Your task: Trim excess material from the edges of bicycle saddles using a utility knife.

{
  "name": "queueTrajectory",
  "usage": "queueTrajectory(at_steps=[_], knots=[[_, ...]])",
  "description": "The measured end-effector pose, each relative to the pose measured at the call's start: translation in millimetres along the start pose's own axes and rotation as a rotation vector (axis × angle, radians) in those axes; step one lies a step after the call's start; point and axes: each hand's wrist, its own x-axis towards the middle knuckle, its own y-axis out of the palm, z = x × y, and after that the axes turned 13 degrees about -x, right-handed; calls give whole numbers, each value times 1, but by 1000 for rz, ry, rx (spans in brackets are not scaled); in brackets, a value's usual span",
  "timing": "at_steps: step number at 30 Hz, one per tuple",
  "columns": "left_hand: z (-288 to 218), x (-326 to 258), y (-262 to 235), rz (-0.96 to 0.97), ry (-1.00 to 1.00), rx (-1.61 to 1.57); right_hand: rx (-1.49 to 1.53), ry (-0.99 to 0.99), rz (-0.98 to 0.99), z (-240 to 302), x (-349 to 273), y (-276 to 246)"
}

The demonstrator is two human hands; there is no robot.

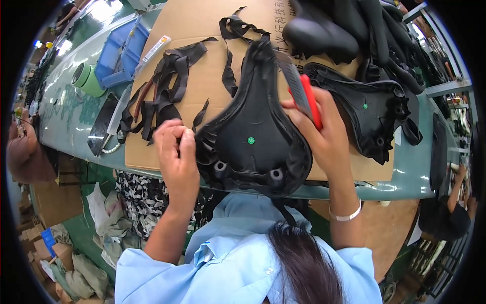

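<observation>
black tapered plastic-looking seat [249, 119] — likely light, stiff — suits rim holds; right hand [326, 131] grips slim red-grey knife [298, 91], left hand [175, 149] curled, grasp unclear.

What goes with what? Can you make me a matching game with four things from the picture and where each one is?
Things:
1. long red-and-grey cutter knife
2. light green cylindrical container
3. thin pale band-shaped bracelet
4. tangled pile of flat black strips

Places:
A. around the wrist of the right hand
B. mostly over the flat brown cardboard sheet, left of centre
C. in the grip of the right hand
D. next to the blue plastic bin

Right pairs: 1-C, 2-D, 3-A, 4-B
</observation>
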Motion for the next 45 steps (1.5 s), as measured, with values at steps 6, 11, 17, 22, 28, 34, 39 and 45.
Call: queueTrajectory(at_steps=[6,11,17,22,28,34,39,45], knots=[[-57,0,65,452,182,223,-162,123,33,-6,3,-9],[-50,-15,90,598,67,159,-468,7,33,13,-54,-57],[-43,-20,88,570,52,-8,-907,-120,363,39,-66,-78],[-38,-22,92,474,50,-137,-1172,-126,524,62,-67,-69],[-34,-23,92,118,-216,-636,-995,177,324,57,-133,-44],[-59,0,70,317,-394,-668,-992,255,458,54,-74,-62],[-52,94,104,733,564,-228,-650,51,323,-5,1,-79],[-47,137,135,584,-283,-1003,-505,145,130,-12,-39,-36]])
